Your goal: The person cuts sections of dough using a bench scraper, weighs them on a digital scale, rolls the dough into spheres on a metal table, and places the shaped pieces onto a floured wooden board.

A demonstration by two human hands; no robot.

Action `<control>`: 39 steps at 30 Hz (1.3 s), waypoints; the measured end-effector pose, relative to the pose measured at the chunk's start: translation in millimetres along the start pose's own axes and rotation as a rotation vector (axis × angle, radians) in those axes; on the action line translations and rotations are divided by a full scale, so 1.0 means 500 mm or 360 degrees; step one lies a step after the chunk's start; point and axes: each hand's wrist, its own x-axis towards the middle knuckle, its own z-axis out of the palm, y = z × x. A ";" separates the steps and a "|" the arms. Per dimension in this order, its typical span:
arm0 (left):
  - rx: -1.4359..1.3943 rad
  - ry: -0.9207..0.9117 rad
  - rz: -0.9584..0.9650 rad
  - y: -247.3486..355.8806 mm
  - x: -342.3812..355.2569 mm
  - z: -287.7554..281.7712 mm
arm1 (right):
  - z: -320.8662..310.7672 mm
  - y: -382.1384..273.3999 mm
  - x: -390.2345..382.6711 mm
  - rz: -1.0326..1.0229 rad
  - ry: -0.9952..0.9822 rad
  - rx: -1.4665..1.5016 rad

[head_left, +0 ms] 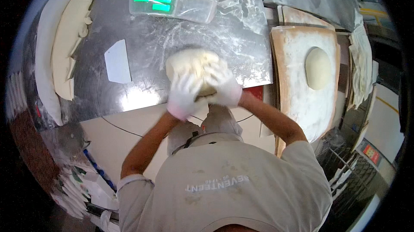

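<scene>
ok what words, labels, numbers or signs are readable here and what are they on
Grey shirt: pale printed lettering, not copied here.
Scale: three lit green display panels, no digits readable.
Red-and-yellow label, far right: too small to read.

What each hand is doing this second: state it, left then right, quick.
Left hand: open, gloved, laid on the dough lump, not gripping around it.
Right hand: open, gloved, against the same dough's right side, slightly blurred.
</scene>
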 end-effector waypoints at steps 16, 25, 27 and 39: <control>-0.1157 0.0170 -0.0082 -0.170 0.086 -0.226 | -0.098 -0.190 0.171 0.0547 0.0510 -0.0074; 0.0429 0.0375 -0.0526 -0.290 0.071 0.006 | 0.205 0.014 0.301 0.0711 -0.0262 -0.0438; 0.0060 0.0240 -0.0609 -0.263 0.057 -0.040 | 0.172 -0.014 0.286 0.0675 -0.0233 -0.0272; -0.0496 0.0029 -0.0755 -0.338 0.126 -0.079 | 0.089 0.060 0.360 0.0265 0.0357 0.0141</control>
